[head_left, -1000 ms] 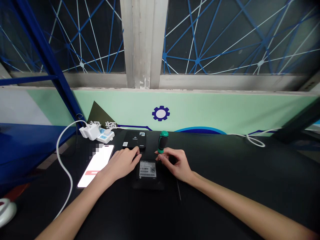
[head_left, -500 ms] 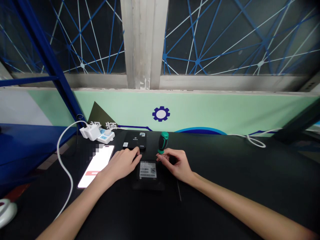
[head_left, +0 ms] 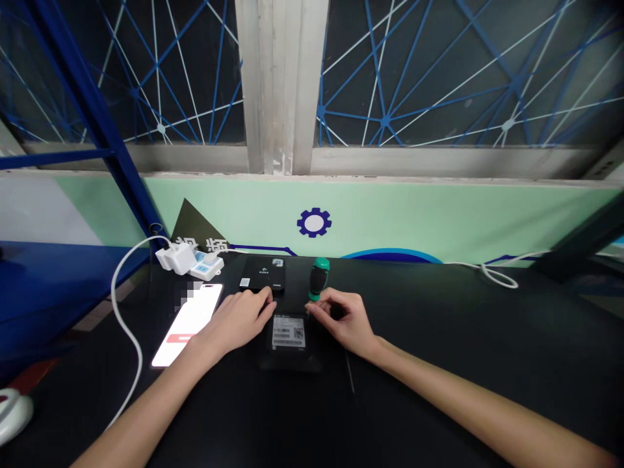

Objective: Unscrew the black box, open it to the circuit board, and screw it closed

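Note:
A black box with a white printed label (head_left: 288,332) lies on the dark table in front of me, label side up. A screwdriver with a green and black handle (head_left: 319,278) stands nearly upright at the box's far right corner. My right hand (head_left: 344,318) pinches it just below the handle between thumb and fingers. Its tip is hidden by my fingers. My left hand (head_left: 241,316) rests at the box's far left corner, palm down, with thumb and index finger apart. Beyond it is a second flat black box (head_left: 263,273) with a logo and a sticker.
A phone with a lit screen (head_left: 188,328) lies left of my left hand. Behind it stand a white power strip (head_left: 207,265) and charger plug (head_left: 176,258) with a white cable (head_left: 117,305). A thin dark rod (head_left: 350,374) lies below my right wrist.
The screwdriver handle has turned a little about its own axis; its green stripes face differently. My hands and the labelled box stay almost in place.

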{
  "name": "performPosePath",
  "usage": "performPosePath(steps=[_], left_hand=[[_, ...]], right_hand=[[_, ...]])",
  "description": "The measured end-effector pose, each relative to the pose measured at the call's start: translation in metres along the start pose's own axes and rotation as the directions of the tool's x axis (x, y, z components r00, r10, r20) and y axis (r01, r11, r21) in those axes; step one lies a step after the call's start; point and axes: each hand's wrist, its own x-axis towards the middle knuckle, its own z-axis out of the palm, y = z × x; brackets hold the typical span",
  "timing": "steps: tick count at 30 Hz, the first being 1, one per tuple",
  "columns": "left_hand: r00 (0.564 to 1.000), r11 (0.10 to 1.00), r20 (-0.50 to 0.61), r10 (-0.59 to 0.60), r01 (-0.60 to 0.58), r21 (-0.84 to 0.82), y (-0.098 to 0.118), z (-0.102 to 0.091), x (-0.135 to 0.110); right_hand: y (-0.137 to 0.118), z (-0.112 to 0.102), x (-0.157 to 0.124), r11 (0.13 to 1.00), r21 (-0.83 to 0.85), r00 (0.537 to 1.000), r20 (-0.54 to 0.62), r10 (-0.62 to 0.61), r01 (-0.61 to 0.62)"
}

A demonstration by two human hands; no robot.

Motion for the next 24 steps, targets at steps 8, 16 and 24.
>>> performPosePath(steps=[8,16,24], left_hand=[[1.000,1.000,0.001,-0.001,0.001,-0.001,-0.0001,0.0006,0.0006],[1.000,1.000,-0.002,0.007,-0.007,-0.004,0.0000,-0.0006,-0.0003],[1.000,1.000,-0.003,0.013,-0.014,-0.006,-0.0015,0.0019,0.0006]], right_hand=[[0.0016,0.0001,0.0005,1.000,0.011,1.000,-0.004,0.011,-0.011],[0.0011,0.0002,0.0004,1.000,0.020,1.000,-0.011,0.016,-0.015],[0.0028,0.0010,0.0004,0.999,0.042,1.000,-0.014,0.015,-0.015]])
